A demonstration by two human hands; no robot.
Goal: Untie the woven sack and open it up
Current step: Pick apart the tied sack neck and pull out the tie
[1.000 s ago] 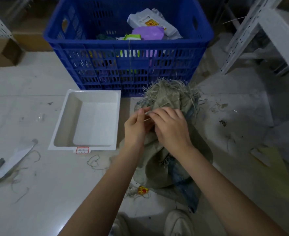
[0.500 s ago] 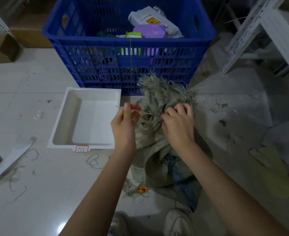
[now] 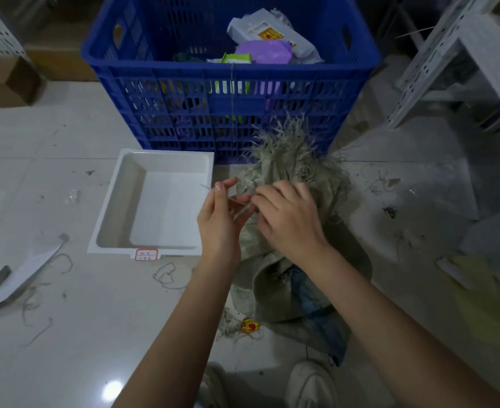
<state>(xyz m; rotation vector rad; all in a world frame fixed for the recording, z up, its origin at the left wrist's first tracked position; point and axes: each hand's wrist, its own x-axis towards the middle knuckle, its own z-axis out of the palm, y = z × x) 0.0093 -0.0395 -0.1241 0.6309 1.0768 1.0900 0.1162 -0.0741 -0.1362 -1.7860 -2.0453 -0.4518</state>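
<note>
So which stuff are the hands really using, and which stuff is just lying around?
Being used:
- woven sack
- tie strand at the sack's neck
- left hand, pinching the strand
- right hand, on the sack's neck

Just lying around:
- blue crate of packets
- white tray
- loose string on the floor
- small yellow wrapper

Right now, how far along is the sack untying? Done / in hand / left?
Done: nothing clearly finished; the woven sack is bunched at the neck, frayed mouth closed. In hand: left hand pinches a thin tie strand drawn out sideways, while right hand presses on the neck. Left: free the tie fully, then spread the mouth open. Whether the knot is loose cannot be told.
</note>
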